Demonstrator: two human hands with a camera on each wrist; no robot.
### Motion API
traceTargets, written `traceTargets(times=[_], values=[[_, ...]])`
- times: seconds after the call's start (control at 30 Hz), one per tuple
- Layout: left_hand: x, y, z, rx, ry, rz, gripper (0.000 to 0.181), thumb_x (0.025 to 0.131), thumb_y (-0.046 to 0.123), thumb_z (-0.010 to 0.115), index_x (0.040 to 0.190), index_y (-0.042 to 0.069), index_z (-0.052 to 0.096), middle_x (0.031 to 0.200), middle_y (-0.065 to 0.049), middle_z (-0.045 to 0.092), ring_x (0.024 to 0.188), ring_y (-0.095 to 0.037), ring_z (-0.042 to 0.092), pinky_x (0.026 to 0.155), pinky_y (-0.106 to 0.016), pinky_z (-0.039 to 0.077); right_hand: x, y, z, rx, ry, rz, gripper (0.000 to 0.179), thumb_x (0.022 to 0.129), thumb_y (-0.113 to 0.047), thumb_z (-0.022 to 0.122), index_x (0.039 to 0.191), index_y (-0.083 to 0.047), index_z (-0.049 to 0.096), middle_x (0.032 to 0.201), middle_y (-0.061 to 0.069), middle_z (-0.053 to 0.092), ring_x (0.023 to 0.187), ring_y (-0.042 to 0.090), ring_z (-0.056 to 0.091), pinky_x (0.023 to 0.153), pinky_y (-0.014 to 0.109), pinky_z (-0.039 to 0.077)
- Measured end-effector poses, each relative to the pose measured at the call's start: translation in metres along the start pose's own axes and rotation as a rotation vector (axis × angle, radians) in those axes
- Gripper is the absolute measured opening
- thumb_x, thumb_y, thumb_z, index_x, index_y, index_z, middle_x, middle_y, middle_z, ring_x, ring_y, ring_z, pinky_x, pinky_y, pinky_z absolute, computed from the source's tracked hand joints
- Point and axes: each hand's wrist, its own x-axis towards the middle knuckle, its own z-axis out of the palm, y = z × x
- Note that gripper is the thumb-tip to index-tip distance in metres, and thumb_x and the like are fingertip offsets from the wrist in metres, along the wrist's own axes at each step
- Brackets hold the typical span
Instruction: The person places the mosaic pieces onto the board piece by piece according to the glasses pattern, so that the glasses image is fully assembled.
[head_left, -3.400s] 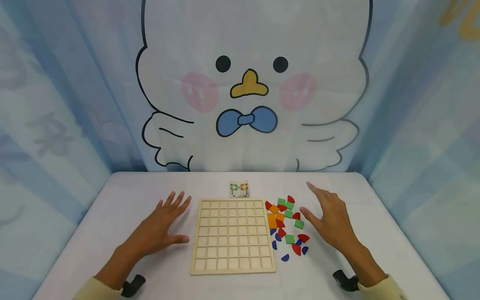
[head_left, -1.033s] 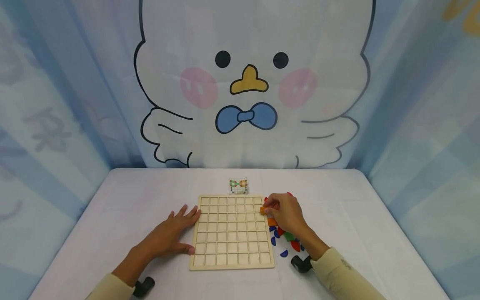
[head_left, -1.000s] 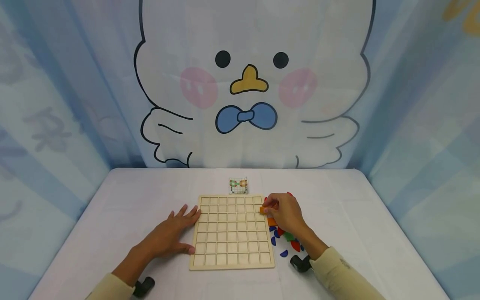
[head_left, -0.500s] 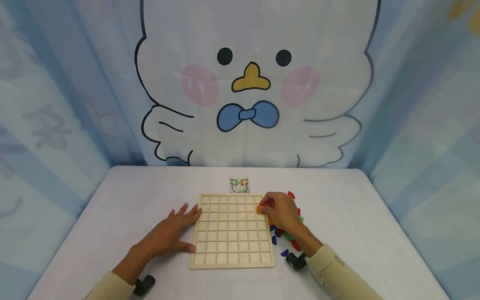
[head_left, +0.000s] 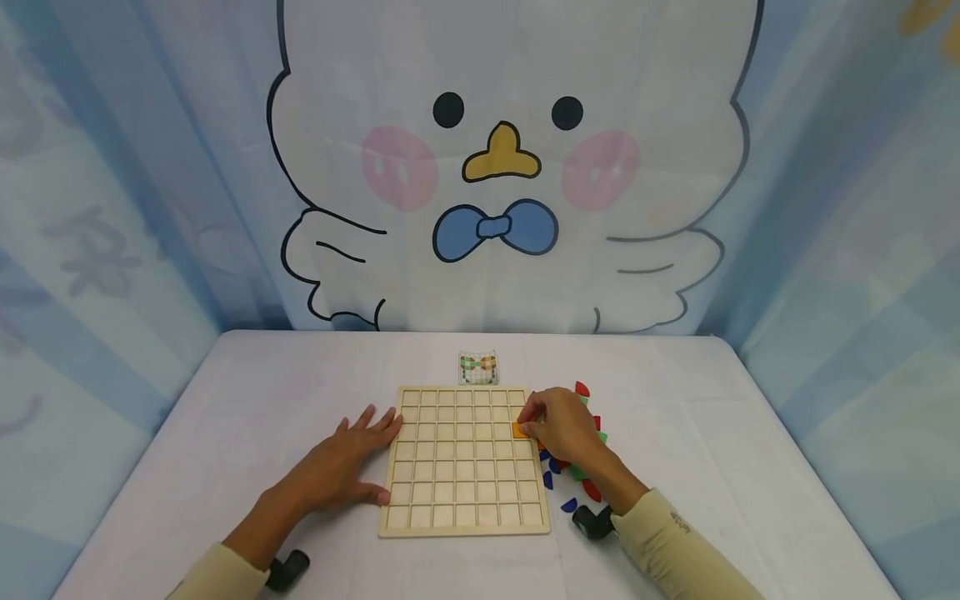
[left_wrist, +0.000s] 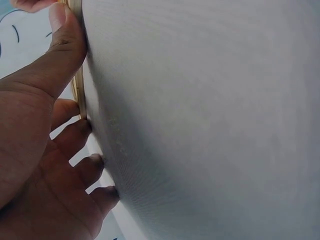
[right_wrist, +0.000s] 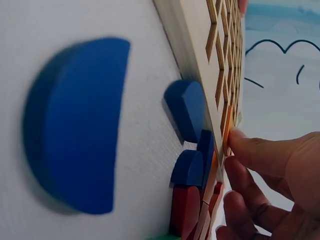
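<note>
A wooden grid board [head_left: 465, 472] lies flat on the white table. My right hand [head_left: 564, 425] pinches an orange square tile [head_left: 517, 430] between thumb and fingertips, at the third cell from the far end of the rightmost column. In the right wrist view the orange tile [right_wrist: 228, 125] shows edge-on; I cannot tell whether it sits down in the cell. My left hand [head_left: 333, 467] rests with spread fingers against the board's left edge. The left wrist view has its thumb and a fingertip on the wooden rim [left_wrist: 79, 92].
Beside the board's right edge lie red, green, orange and blue pieces, partly hidden under my right hand. Among them are a blue half-round piece [head_left: 569, 505] and a red piece [head_left: 582, 389]. A small pattern card [head_left: 478, 367] lies beyond the board's far edge.
My left hand has come to the board's edge. The right hand took an orange tile from the pile, carried it left onto the board, then shifted it slightly towards me.
</note>
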Motion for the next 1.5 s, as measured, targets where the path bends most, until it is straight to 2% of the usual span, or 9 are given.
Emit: traceTargets(times=[0.23,0.43,0.67,0.9,0.97,1.1,1.2,1.43,1.5], values=[[-0.001,-0.001,0.001,-0.007,0.0,-0.002,0.113,0.076,0.052,0.089,0.166,0.01,0.036,0.173,-0.015,0.031,0.161,-0.05,0.022,0.126,-0.074,0.022,0.002,-0.001,-0.005,0.025,-0.018,0.037,0.008,0.089,-0.016,0.087,0.088,-0.021,0.08,0.087,-0.006,0.072,0.084,0.012,0.061,0.077,0.03,0.052],[-0.003,-0.002,0.0,-0.005,0.01,0.01,0.112,0.077,0.052,0.088,0.166,0.009,0.036,0.173,-0.016,0.031,0.161,-0.05,0.023,0.126,-0.073,0.023,0.007,0.009,-0.014,0.046,0.055,0.095,0.007,0.093,-0.015,0.083,0.1,-0.019,0.082,0.091,-0.003,0.076,0.085,0.018,0.063,0.082,0.036,0.059],[-0.004,-0.002,-0.001,-0.001,0.013,0.009,0.111,0.077,0.052,0.088,0.166,0.009,0.036,0.173,-0.016,0.032,0.161,-0.051,0.024,0.126,-0.074,0.023,0.015,0.022,-0.021,0.006,0.095,0.133,0.018,0.095,-0.02,0.083,0.112,-0.017,0.08,0.096,0.002,0.076,0.086,0.022,0.062,0.084,0.039,0.058],[-0.004,-0.002,-0.002,-0.002,0.017,0.014,0.111,0.077,0.051,0.088,0.165,0.008,0.037,0.172,-0.017,0.032,0.16,-0.051,0.024,0.126,-0.075,0.024,0.021,0.026,-0.017,-0.011,0.079,0.102,0.022,0.095,-0.017,0.081,0.117,-0.016,0.08,0.105,0.006,0.078,0.097,0.026,0.065,0.095,0.046,0.059],[-0.004,-0.002,-0.001,-0.001,0.019,0.016,0.111,0.078,0.052,0.088,0.165,0.008,0.037,0.172,-0.016,0.032,0.16,-0.051,0.024,0.125,-0.075,0.024,0.023,0.024,-0.016,-0.015,0.062,0.111,0.023,0.095,-0.017,0.081,0.118,-0.017,0.079,0.105,0.006,0.077,0.099,0.026,0.064,0.094,0.044,0.061],[-0.002,-0.003,0.0,-0.001,0.019,0.016,0.111,0.078,0.052,0.088,0.166,0.009,0.036,0.173,-0.016,0.031,0.161,-0.05,0.023,0.126,-0.074,0.023,0.027,0.021,-0.015,-0.022,0.024,0.138,0.026,0.095,-0.019,0.081,0.121,-0.02,0.079,0.105,0.005,0.074,0.095,0.024,0.062,0.08,0.035,0.061],[-0.001,-0.003,0.0,-0.001,0.018,0.013,0.111,0.078,0.053,0.088,0.166,0.01,0.036,0.173,-0.015,0.031,0.161,-0.05,0.023,0.126,-0.074,0.023,0.03,0.02,-0.016,-0.034,-0.003,0.151,0.025,0.096,-0.02,0.08,0.12,-0.022,0.08,0.105,0.005,0.071,0.093,0.024,0.061,0.074,0.031,0.058],[0.0,-0.003,0.001,0.003,0.019,0.012,0.112,0.077,0.053,0.088,0.166,0.01,0.036,0.173,-0.014,0.031,0.161,-0.049,0.023,0.127,-0.073,0.023,0.032,0.022,-0.02,-0.066,-0.023,0.125,0.013,0.094,-0.021,0.083,0.106,-0.018,0.077,0.099,0.003,0.072,0.089,0.022,0.062,0.082,0.036,0.058],[0.0,-0.003,0.001,0.0,0.017,0.015,0.111,0.077,0.053,0.088,0.166,0.01,0.036,0.173,-0.015,0.031,0.161,-0.05,0.023,0.126,-0.074,0.023,0.031,0.023,-0.02,-0.059,-0.019,0.125,0.011,0.093,-0.02,0.084,0.1,-0.017,0.076,0.098,0.003,0.072,0.087,0.021,0.061,0.08,0.035,0.058]])
